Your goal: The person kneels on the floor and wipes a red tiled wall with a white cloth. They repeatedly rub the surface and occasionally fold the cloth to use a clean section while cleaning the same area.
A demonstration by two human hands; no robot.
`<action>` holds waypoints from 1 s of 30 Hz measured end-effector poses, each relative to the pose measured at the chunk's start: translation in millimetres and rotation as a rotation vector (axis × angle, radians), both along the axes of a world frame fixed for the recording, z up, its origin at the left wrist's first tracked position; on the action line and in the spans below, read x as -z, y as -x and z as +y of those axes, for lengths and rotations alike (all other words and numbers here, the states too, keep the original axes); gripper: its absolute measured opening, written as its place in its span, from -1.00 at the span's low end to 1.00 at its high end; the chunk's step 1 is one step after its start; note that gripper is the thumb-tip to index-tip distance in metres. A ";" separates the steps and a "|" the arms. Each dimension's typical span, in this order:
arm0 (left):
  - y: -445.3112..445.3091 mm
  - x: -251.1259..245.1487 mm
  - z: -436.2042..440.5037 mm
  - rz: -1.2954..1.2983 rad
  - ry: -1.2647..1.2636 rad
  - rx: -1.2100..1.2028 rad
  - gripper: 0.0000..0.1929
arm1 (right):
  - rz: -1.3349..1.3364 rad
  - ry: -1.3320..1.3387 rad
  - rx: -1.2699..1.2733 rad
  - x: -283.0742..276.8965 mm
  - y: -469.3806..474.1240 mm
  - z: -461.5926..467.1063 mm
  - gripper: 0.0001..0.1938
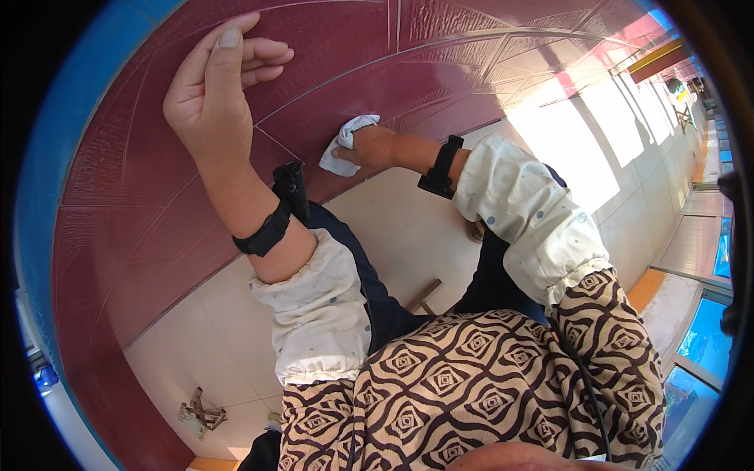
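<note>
My left hand (221, 94) is raised before the dark red tiled wall (330, 82), its fingers curled loosely and nothing between them. Lower and further right, my right hand (368, 147) grips a folded white cloth (344, 150) against or close to the same wall; contact cannot be told for sure. Part of the cloth is bunched by the fingers, most of which are hidden. Black straps circle both forearms, and pale dotted sleeve covers reach from below the elbows upward.
Light floor tiles (400, 218) lie below the wall, with strong sunlight at the right. A small folding stool (202, 412) stands at the lower left. Part of a wooden leg or bar (425, 295) shows between my legs. Blue-framed windows (704, 329) line the far right.
</note>
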State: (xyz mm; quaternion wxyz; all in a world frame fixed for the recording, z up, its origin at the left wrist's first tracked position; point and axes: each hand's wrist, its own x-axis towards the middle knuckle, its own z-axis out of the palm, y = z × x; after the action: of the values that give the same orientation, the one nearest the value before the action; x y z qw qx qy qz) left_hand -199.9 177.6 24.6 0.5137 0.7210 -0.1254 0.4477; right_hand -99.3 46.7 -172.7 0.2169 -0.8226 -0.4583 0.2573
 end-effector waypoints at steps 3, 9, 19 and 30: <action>3.6 2.0 6.6 -0.019 -0.008 0.028 -0.71 | 0.055 -0.041 0.021 -5.9 -17.3 -20.1 -0.50; 3.4 21.4 17.4 0.007 0.046 0.001 -0.70 | 0.067 0.073 0.205 -12.1 -93.0 -101.1 -0.39; 2.7 42.6 15.7 0.063 0.038 -0.136 -0.69 | -0.569 0.167 0.599 -28.0 -153.3 -199.2 -0.56; 1.7 41.6 11.3 0.107 0.053 -0.197 -0.73 | -0.036 -0.576 0.640 -75.9 -154.3 -208.5 -0.56</action>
State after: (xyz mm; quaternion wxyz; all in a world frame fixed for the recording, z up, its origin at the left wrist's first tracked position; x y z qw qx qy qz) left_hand -201.6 188.8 -17.0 0.4921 0.7389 -0.0146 0.4600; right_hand 54.9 -161.7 -96.8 0.4984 -0.8337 -0.2367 0.0240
